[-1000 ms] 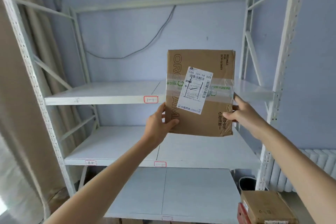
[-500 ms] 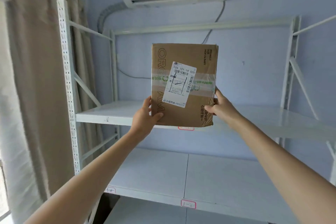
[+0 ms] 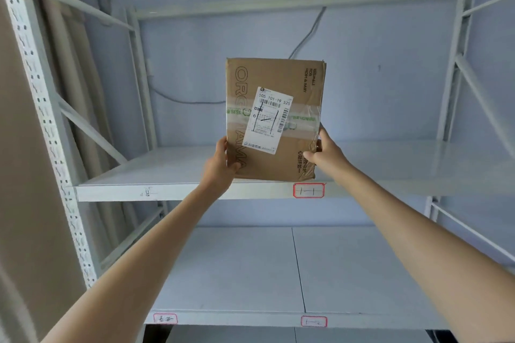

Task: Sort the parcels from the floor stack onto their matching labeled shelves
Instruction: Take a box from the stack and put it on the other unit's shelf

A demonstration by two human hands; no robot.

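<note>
A flat brown cardboard parcel with a white shipping label and a clear tape band is held upright in front of the white shelf rack. My left hand grips its lower left edge, thumb on the front. My right hand grips its lower right edge. The parcel's bottom edge hangs just at the front lip of the upper shelf, left of a red-bordered label reading 1-1. The lower shelf carries red-bordered labels on its front lip.
A white perforated upright stands at the left with diagonal braces behind it. Beige curtain hangs left of the rack. A grey cable runs down the blue wall behind. Another rack frame stands at the right.
The view has tilted back down and shifted, so the air conditioner has left the frame. The parcel stays gripped in both hands, now low against the upper shelf's front lip beside the 1-1 label.
</note>
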